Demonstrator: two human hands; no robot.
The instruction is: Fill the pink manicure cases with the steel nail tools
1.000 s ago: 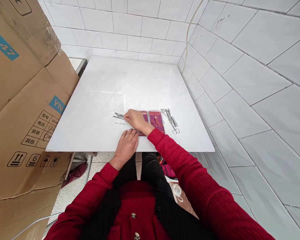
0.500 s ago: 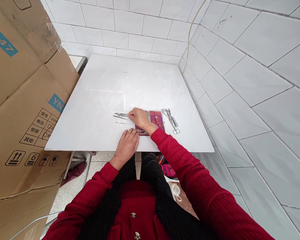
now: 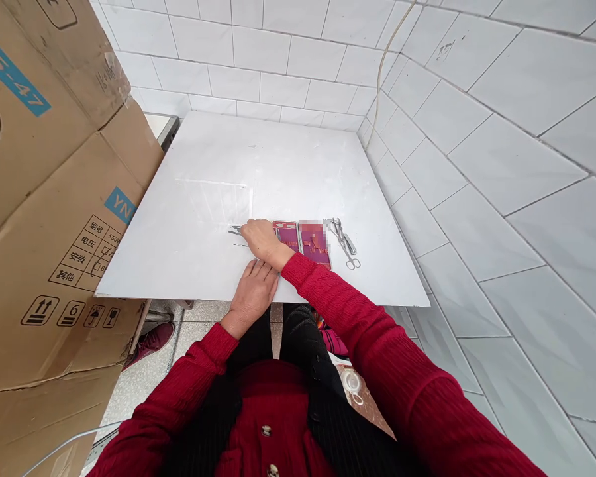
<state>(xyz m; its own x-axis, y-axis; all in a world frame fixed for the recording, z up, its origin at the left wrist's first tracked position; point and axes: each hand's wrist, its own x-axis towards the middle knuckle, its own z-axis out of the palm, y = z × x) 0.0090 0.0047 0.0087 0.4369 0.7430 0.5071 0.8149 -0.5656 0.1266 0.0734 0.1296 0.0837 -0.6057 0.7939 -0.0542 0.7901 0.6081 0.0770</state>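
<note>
My left hand (image 3: 253,291) lies flat at the near edge of an opened tool case (image 3: 314,242), fingers stretched out. The case has a red-purple lining with small slots and lies open on the white table (image 3: 218,146). Left of the case, my right hand (image 3: 263,238) reaches down, its fingers bent together over several thin metal tools (image 3: 235,230). Whatever its fingertips hold is hidden under the hand. To the case's right lie scissors (image 3: 350,257) with ring handles, beside other slim metal tools.
A large cardboard box (image 3: 74,192) stands along the table's left side. White tiled walls (image 3: 442,146) border the back and right. A cable (image 3: 385,59) hangs in the far corner. Under the table's left front a dark red shoe (image 3: 151,341) shows.
My right hand has moved left, off the case and over the thin metal tools, uncovering more of the case's lining. My left hand has barely shifted. The whole view has tilted slightly.
</note>
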